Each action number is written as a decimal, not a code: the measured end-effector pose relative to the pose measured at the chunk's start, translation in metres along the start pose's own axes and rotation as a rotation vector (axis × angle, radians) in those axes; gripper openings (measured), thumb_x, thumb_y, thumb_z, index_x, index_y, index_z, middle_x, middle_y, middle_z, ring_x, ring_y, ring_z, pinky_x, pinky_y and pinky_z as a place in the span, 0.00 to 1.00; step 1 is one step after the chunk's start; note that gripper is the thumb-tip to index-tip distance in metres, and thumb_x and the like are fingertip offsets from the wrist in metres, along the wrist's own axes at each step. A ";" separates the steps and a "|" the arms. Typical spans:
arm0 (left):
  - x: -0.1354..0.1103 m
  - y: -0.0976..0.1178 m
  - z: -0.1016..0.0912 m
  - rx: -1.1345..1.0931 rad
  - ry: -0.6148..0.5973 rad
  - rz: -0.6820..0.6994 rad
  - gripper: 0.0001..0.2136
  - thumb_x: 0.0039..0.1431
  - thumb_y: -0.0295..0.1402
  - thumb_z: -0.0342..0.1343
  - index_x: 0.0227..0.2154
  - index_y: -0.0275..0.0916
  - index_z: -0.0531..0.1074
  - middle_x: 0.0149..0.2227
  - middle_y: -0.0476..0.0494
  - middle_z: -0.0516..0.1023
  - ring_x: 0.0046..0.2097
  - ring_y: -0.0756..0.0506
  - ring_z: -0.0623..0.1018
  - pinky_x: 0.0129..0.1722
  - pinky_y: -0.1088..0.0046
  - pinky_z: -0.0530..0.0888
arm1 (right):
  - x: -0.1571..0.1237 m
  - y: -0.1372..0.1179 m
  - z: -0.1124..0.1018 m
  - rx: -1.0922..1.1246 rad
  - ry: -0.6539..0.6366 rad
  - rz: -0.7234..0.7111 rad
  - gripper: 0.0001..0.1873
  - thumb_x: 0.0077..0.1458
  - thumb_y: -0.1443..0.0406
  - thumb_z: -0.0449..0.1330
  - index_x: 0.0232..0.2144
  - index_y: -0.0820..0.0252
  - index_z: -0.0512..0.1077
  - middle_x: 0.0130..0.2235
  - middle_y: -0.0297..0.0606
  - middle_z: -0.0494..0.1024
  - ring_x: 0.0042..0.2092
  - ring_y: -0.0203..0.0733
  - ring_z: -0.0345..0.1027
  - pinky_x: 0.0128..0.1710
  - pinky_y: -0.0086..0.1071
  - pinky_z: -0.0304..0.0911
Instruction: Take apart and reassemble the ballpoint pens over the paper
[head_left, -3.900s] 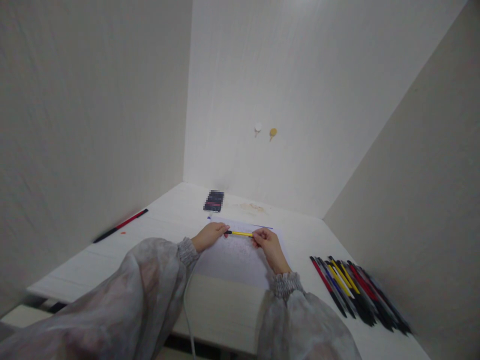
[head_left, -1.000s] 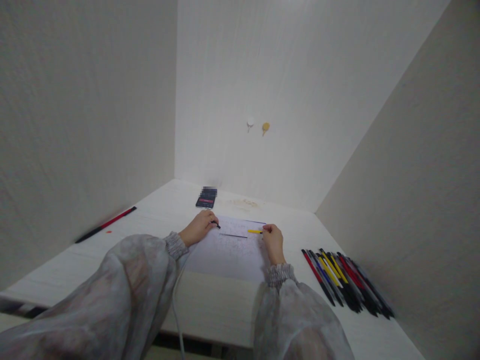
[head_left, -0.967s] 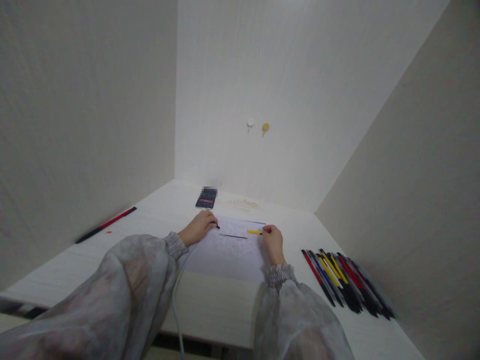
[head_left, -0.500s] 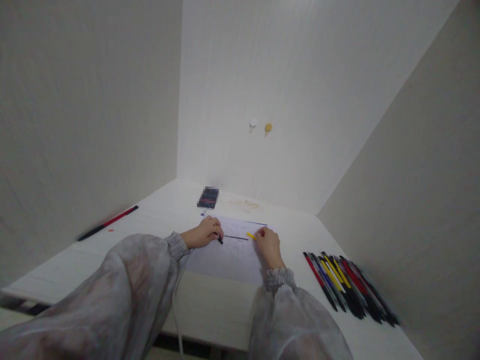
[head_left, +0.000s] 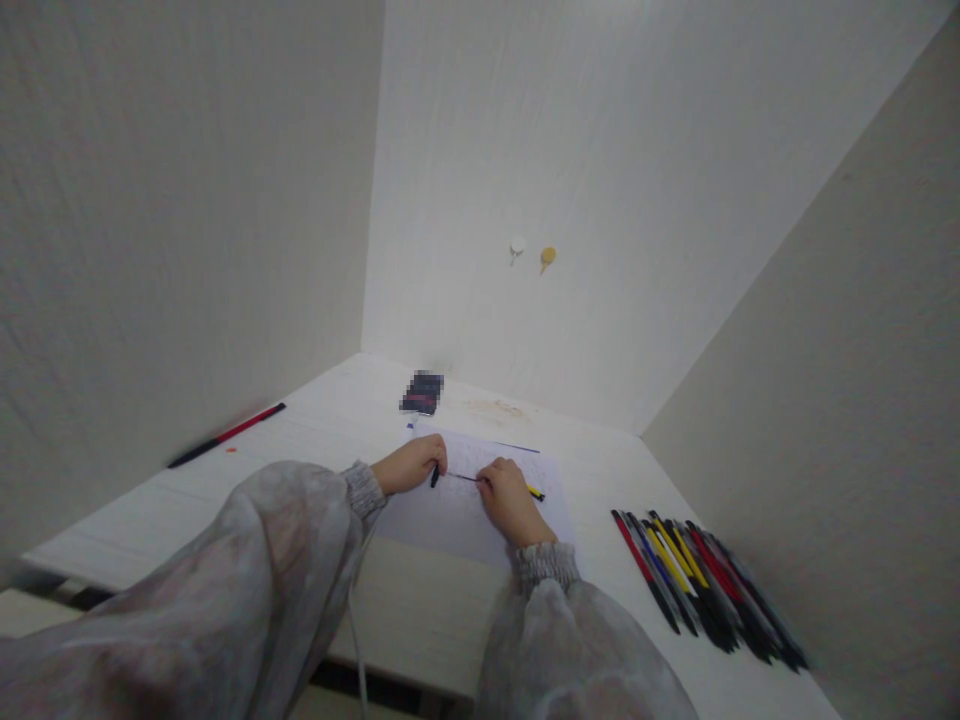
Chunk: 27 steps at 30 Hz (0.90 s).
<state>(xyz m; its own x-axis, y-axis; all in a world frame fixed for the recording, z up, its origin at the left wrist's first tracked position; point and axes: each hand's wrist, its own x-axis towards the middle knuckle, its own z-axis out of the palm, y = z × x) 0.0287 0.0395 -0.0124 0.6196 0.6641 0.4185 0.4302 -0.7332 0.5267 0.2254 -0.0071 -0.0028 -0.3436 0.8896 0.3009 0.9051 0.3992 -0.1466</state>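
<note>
My left hand (head_left: 417,463) is closed, and a short black pen part (head_left: 435,477) sticks out below its fingertips. A thin dark pen refill (head_left: 462,477) runs from the left fingers across to my right hand (head_left: 512,498). The right thumb and fingers pinch the far end of that refill. Just right of the right knuckles shows a yellow pen part (head_left: 535,493) with a dark tip; whether it lies on the paper or is tucked in the hand, I cannot tell. Both hands are over a white printed sheet (head_left: 442,525).
At the right lies a row of several pens (head_left: 682,580) in red, yellow, blue and black. A red and black pen (head_left: 232,432) rests by the left wall. A pixelated dark object (head_left: 422,393) sits at the back, and a white cable (head_left: 352,620) hangs over the front edge.
My right hand has moved left to the refill's end and pinches it. The yellow part, earlier poking out left of the right fingers, now shows to the right of that hand.
</note>
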 end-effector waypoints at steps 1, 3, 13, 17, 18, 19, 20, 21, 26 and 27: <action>0.000 0.000 0.000 0.014 0.020 -0.006 0.12 0.48 0.19 0.42 0.23 0.35 0.70 0.29 0.46 0.68 0.34 0.51 0.68 0.37 0.76 0.64 | 0.001 0.000 0.002 -0.012 0.005 0.006 0.08 0.49 0.69 0.51 0.29 0.60 0.70 0.32 0.40 0.69 0.38 0.39 0.57 0.37 0.30 0.49; 0.000 0.002 0.000 0.042 0.073 -0.024 0.09 0.51 0.22 0.44 0.28 0.35 0.69 0.30 0.46 0.69 0.35 0.50 0.68 0.38 0.74 0.64 | 0.004 -0.001 0.006 -0.046 0.002 0.017 0.08 0.49 0.72 0.50 0.28 0.61 0.69 0.32 0.40 0.68 0.37 0.40 0.57 0.35 0.30 0.48; 0.002 0.009 0.005 0.207 0.025 -0.060 0.06 0.49 0.34 0.53 0.25 0.37 0.70 0.30 0.45 0.70 0.36 0.46 0.67 0.38 0.71 0.61 | 0.008 -0.014 0.007 -0.136 0.034 -0.004 0.10 0.44 0.77 0.48 0.29 0.64 0.64 0.34 0.42 0.68 0.37 0.41 0.56 0.34 0.31 0.46; 0.003 0.008 0.001 0.189 0.092 -0.044 0.06 0.51 0.34 0.52 0.26 0.37 0.71 0.30 0.45 0.70 0.36 0.47 0.66 0.38 0.71 0.61 | 0.007 -0.007 -0.002 -0.094 0.056 0.045 0.12 0.43 0.78 0.48 0.29 0.63 0.65 0.32 0.39 0.69 0.37 0.40 0.57 0.36 0.31 0.45; 0.002 0.008 -0.001 0.180 0.115 -0.045 0.07 0.51 0.34 0.51 0.26 0.37 0.71 0.30 0.45 0.70 0.36 0.47 0.66 0.38 0.71 0.61 | 0.006 -0.004 -0.004 -0.084 0.071 0.062 0.12 0.44 0.78 0.48 0.30 0.62 0.65 0.32 0.38 0.69 0.37 0.40 0.57 0.36 0.31 0.45; 0.002 0.008 -0.002 0.169 0.137 -0.045 0.07 0.51 0.34 0.51 0.26 0.37 0.71 0.30 0.45 0.70 0.36 0.47 0.66 0.39 0.71 0.61 | 0.006 -0.001 -0.006 -0.076 0.092 0.083 0.12 0.46 0.77 0.48 0.32 0.62 0.66 0.33 0.39 0.69 0.38 0.40 0.57 0.37 0.31 0.45; 0.002 0.008 -0.003 0.157 0.151 -0.043 0.07 0.52 0.34 0.51 0.27 0.37 0.71 0.30 0.46 0.70 0.36 0.47 0.66 0.39 0.71 0.61 | 0.006 0.002 -0.008 -0.071 0.113 0.109 0.13 0.47 0.76 0.47 0.34 0.62 0.66 0.34 0.39 0.70 0.39 0.40 0.57 0.37 0.31 0.46; 0.001 0.009 -0.003 0.146 0.155 -0.035 0.07 0.52 0.34 0.50 0.27 0.37 0.71 0.30 0.46 0.69 0.36 0.47 0.66 0.39 0.71 0.61 | 0.005 0.004 -0.009 -0.064 0.133 0.138 0.13 0.49 0.75 0.47 0.36 0.61 0.67 0.35 0.40 0.69 0.40 0.41 0.57 0.38 0.31 0.46; 0.002 0.015 -0.001 0.123 0.046 0.083 0.07 0.53 0.33 0.49 0.30 0.37 0.72 0.31 0.45 0.70 0.37 0.48 0.67 0.39 0.73 0.62 | 0.006 0.008 -0.009 0.023 0.140 0.254 0.13 0.51 0.71 0.46 0.35 0.62 0.69 0.35 0.42 0.70 0.40 0.41 0.59 0.38 0.29 0.50; 0.003 0.015 0.001 0.131 0.016 0.108 0.07 0.54 0.32 0.49 0.30 0.38 0.72 0.31 0.45 0.70 0.37 0.48 0.67 0.39 0.73 0.62 | 0.006 0.008 -0.009 0.045 0.142 0.253 0.13 0.51 0.70 0.46 0.34 0.63 0.70 0.34 0.42 0.71 0.40 0.40 0.60 0.39 0.29 0.50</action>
<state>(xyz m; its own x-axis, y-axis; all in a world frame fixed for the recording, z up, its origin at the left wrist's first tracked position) 0.0376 0.0303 -0.0039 0.6566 0.5821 0.4796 0.4446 -0.8124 0.3772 0.2325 -0.0008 0.0060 -0.0674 0.9235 0.3775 0.9444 0.1812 -0.2745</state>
